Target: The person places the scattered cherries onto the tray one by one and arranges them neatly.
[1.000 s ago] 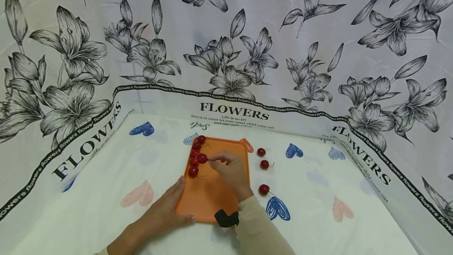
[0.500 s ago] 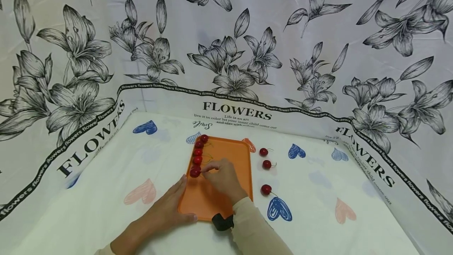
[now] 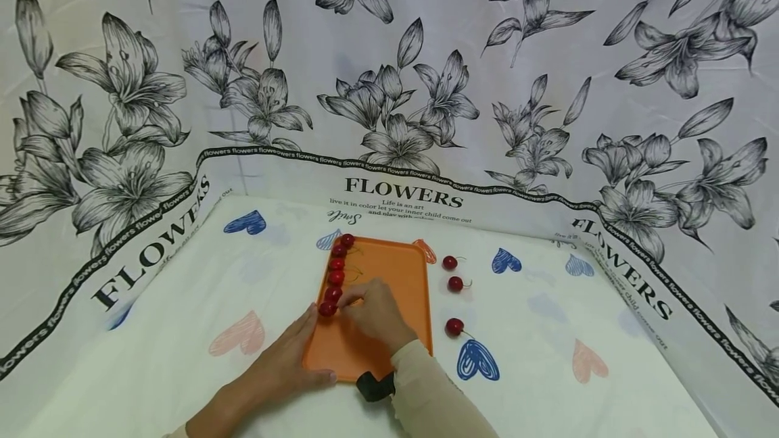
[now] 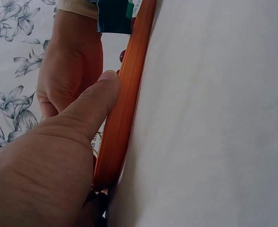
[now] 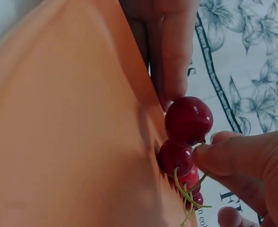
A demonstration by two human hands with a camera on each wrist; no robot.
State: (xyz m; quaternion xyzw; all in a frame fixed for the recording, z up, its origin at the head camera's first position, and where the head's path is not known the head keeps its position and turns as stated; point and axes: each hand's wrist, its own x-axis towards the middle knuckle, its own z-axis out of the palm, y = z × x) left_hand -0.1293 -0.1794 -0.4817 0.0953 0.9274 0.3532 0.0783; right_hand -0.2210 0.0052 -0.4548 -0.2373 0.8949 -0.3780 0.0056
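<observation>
An orange tray (image 3: 389, 259) lies on the white cloth, with a row of red cherries (image 3: 336, 277) down its left edge. My right hand (image 3: 379, 316) pinches the stem of a cherry (image 3: 327, 308) at the near end of that row. Seen from the right wrist, this cherry (image 5: 188, 120) touches or nearly touches the one beside it, and green stems (image 5: 186, 189) lie below. My left hand (image 3: 282, 362) rests against the tray's near left corner. Its fingers lie along the left side, and its straight thumb (image 4: 98, 94) presses the near rim.
To the right of the tray, three loose cherries lie on the cloth; the nearest cherry (image 3: 454, 327) is by a blue printed heart (image 3: 478, 359). A black wrist camera (image 3: 374, 387) hangs under the right wrist. Flower-printed curtain (image 3: 395, 86) rises behind.
My right hand has carried the cherry from above the middle of the row down toward me, to the row's near end at the left edge. The left hand stays at the tray corner.
</observation>
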